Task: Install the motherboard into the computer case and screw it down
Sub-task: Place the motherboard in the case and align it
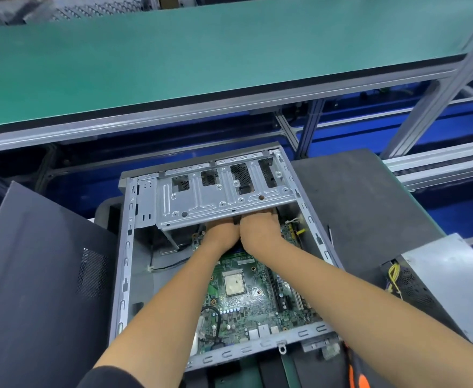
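Reaching deep into the open computer case (125, 275), both hands meet under the drive cage (215, 191) at the far end. Left hand (221, 230) and right hand (260, 226) sit side by side, touching; fingers hidden beneath the cage, so cannot tell what they hold. Something small and dark shows between them. Motherboard (246, 301) lies flat inside case, CPU socket (233, 282) between the forearms. Side panel (34, 275) to left, power supply (447, 281) to right.

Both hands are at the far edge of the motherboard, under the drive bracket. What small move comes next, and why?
Probably finish seating the motherboard flat. Both the left hand and right hand reach under the drive bracket, fingers hidden, and neither holds a screwdriver.
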Motion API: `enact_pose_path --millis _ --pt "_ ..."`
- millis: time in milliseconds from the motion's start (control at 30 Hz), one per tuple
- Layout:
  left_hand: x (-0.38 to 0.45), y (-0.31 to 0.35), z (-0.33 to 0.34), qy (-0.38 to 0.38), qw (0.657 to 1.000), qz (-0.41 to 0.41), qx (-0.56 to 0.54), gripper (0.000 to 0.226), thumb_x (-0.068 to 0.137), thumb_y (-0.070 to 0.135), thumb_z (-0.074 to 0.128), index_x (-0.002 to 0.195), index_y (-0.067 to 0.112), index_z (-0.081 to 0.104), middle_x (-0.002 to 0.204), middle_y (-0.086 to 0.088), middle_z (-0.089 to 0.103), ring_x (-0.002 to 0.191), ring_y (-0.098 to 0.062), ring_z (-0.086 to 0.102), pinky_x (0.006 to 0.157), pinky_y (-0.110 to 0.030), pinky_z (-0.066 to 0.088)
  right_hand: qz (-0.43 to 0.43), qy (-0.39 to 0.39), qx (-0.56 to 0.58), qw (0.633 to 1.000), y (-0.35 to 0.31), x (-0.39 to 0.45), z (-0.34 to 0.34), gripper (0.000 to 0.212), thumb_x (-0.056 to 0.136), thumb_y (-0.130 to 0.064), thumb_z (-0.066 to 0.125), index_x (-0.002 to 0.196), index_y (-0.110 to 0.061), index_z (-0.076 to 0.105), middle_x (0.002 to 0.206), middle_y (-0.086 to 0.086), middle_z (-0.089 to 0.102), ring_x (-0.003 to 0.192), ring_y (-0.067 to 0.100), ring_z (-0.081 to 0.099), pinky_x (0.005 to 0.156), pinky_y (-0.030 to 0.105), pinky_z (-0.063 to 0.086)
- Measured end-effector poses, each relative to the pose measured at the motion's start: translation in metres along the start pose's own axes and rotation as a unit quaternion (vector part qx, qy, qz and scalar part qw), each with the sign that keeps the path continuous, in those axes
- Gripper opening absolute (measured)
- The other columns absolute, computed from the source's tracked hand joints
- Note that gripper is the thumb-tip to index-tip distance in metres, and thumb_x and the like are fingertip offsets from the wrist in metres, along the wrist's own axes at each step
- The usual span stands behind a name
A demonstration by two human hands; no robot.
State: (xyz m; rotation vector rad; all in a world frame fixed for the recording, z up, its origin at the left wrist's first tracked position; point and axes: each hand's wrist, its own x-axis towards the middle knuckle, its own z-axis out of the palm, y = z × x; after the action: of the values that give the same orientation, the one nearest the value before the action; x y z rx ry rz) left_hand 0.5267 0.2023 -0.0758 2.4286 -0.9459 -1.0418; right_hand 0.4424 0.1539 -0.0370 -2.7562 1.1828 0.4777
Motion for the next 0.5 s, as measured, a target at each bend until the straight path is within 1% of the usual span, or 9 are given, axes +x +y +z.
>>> enact_pose_path --millis 33,67,100,167,267,333,400,433,500 --pt "0.005 0.0 0.002 -0.009 1.0 0.0 0.009 0.036 0.096 0.039 0.043 0.101 0.011 0.065 0.125 -0.017 0.06 0.102 -0.028 0.057 0.075 -0.028 0.04 0.014 -0.015 -0.029 0.999 0.0 -0.003 0.003 0.038 0.092 -0.015 0.052 0.129 -0.005 0.05 0.13 0.014 0.053 0.123 0.035 0.044 0.106 0.046 0.03" --pt "0.002 0.004 -0.001 -0.016 1.0 -0.012 0.002 0.048 0.096 0.049 0.039 0.119 0.013 0.061 0.136 -0.014 0.053 0.116 -0.029 0.053 0.086 -0.03 0.039 0.03 -0.032 -0.051 0.998 0.0 -0.007 0.005 0.047 0.093 -0.018 0.051 0.136 -0.002 0.042 0.136 0.018 0.046 0.128 0.039 0.038 0.109 0.048 0.027" --pt "0.007 0.005 0.0 -0.01 1.0 -0.016 0.016 0.055 0.096 0.055 0.034 0.128 0.016 0.056 0.142 -0.011 0.049 0.124 -0.029 0.048 0.095 -0.033 0.037 0.039 -0.045 -0.071 0.996 -0.001 -0.009 0.006 0.055 0.094 -0.022 0.05 0.141 0.001 0.034 0.14 0.022 0.039 0.13 0.043 0.033 0.109 0.049 0.027" --pt "0.01 0.01 -0.002 -0.015 0.999 -0.033 0.015 0.055 0.096 0.055 0.031 0.135 0.02 0.05 0.148 -0.008 0.042 0.132 -0.028 0.041 0.104 -0.035 0.031 0.048 -0.06 -0.103 0.992 -0.001 -0.011 0.005 0.058 0.096 -0.024 0.048 0.144 0.002 0.029 0.144 0.026 0.033 0.131 0.047 0.032 0.108 0.049 0.032" --pt "0.005 0.02 -0.006 -0.086 0.996 -0.037 0.001 0.051 0.098 0.042 0.034 0.144 0.02 0.038 0.155 -0.004 0.027 0.14 -0.023 0.028 0.11 -0.032 0.021 0.044 -0.051 -0.107 0.992 -0.001 -0.012 0.005 0.051 0.095 -0.02 0.048 0.14 0.001 0.037 0.14 0.023 0.043 0.125 0.039 0.044 0.099 0.046 0.043" --pt "0.006 0.023 -0.005 -0.091 0.995 -0.042 -0.011 0.053 0.096 0.043 0.037 0.144 0.019 0.037 0.156 -0.005 0.026 0.139 -0.023 0.029 0.107 -0.032 0.024 0.039 -0.069 -0.112 0.99 0.0 -0.01 0.006 0.056 0.094 -0.025 0.052 0.141 0.001 0.036 0.141 0.022 0.043 0.127 0.038 0.043 0.1 0.045 0.042" --pt "0.003 0.025 -0.004 -0.107 0.994 -0.03 -0.018 0.062 0.094 0.054 0.039 0.146 0.022 0.034 0.156 -0.003 0.025 0.141 -0.022 0.027 0.11 -0.034 0.022 0.041 -0.093 -0.107 0.989 0.002 -0.008 0.007 0.061 0.092 -0.028 0.054 0.143 0.0 0.035 0.144 0.022 0.039 0.13 0.038 0.039 0.104 0.045 0.04" --pt "0.012 0.02 -0.001 -0.109 0.994 -0.025 -0.015 0.062 0.094 0.056 0.037 0.146 0.023 0.033 0.156 -0.002 0.025 0.141 -0.021 0.026 0.112 -0.034 0.02 0.043 -0.103 -0.097 0.989 0.004 -0.007 0.006 0.064 0.092 -0.029 0.055 0.144 0.001 0.032 0.146 0.022 0.036 0.132 0.039 0.036 0.105 0.045 0.038" --pt "0.005 0.024 -0.003 -0.104 0.994 -0.035 -0.017 0.046 0.1 0.043 0.034 0.138 0.018 0.043 0.153 -0.004 0.032 0.138 -0.021 0.032 0.111 -0.032 0.022 0.04 -0.115 -0.082 0.989 0.005 -0.004 0.005 0.07 0.091 -0.03 0.056 0.145 0.003 0.027 0.147 0.023 0.031 0.134 0.04 0.03 0.107 0.047 0.034"
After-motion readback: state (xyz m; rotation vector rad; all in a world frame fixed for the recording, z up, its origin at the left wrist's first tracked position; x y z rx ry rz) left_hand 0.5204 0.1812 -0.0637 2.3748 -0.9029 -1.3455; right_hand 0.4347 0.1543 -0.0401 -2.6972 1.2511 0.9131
